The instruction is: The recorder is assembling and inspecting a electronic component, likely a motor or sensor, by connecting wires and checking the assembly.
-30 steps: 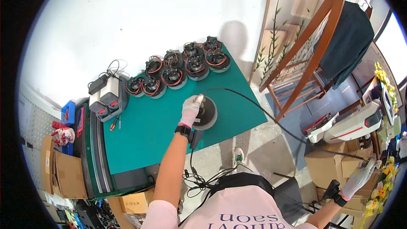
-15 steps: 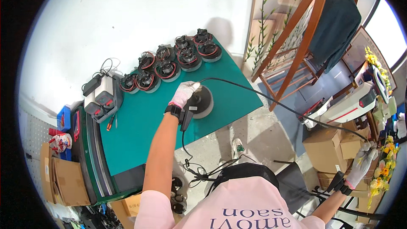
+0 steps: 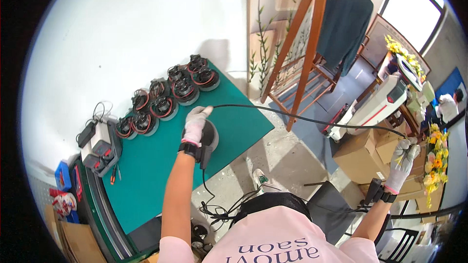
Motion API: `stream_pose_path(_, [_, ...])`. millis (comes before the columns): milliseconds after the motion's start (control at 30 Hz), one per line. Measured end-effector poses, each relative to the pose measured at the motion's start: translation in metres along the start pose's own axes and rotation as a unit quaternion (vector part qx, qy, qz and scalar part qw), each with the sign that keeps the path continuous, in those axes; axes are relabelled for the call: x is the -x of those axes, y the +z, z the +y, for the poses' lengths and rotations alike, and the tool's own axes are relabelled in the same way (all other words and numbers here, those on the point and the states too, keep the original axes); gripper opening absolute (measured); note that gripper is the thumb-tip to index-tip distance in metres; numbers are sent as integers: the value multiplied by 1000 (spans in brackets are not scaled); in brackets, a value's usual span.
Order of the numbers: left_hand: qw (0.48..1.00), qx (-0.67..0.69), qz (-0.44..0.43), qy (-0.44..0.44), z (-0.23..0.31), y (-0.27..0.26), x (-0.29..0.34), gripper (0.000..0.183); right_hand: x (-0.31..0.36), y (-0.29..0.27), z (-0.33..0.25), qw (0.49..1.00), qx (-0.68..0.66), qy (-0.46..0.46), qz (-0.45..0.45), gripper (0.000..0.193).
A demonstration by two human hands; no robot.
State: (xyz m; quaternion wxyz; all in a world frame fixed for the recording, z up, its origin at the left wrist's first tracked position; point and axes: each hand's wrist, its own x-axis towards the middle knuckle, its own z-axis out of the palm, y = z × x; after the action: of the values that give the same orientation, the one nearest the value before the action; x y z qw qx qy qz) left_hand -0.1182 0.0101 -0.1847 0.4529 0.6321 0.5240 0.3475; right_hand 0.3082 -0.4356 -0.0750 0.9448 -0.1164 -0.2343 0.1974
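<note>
A long black cable runs taut through the air between my two white-gloved hands. My left hand is closed on its near end over the table, with thumb and fingers pinched together. Just beneath that hand sits a round black unit with a grey rim, partly hidden by the glove. Far out to the right, my right hand is closed on the cable's other end, in front of the cardboard boxes. Both wrists wear black straps with small black devices.
The green-topped table holds two rows of round black units with red wires. At its left stand a grey battery-like case and a screwdriver. Cardboard boxes, a wooden rack and yellow flowers are at right.
The view has swung to the right, so the table appears farther left. Both hands keep hold of the cable. My right hand sits a little higher in the picture.
</note>
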Motion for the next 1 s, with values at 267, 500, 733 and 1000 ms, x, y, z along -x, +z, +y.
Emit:
stream_pose_path(267, [971,239,-13,10,-23,-14,-6,16,12,-10,13,993,8,-25,117,13])
stream_pose_path(500, [978,-145,-20,150,3,5,3,20,5,-2,19,995,17,-51,84,14])
stream_pose_path(733, [878,-405,-96,238,72,92,55,40,6,4,0,998,-44,-37,15,15])
stream_pose_path(1000, [960,-175,-158,154,86,95,63,46,31,-32,-13,982,100,-125,95,14])
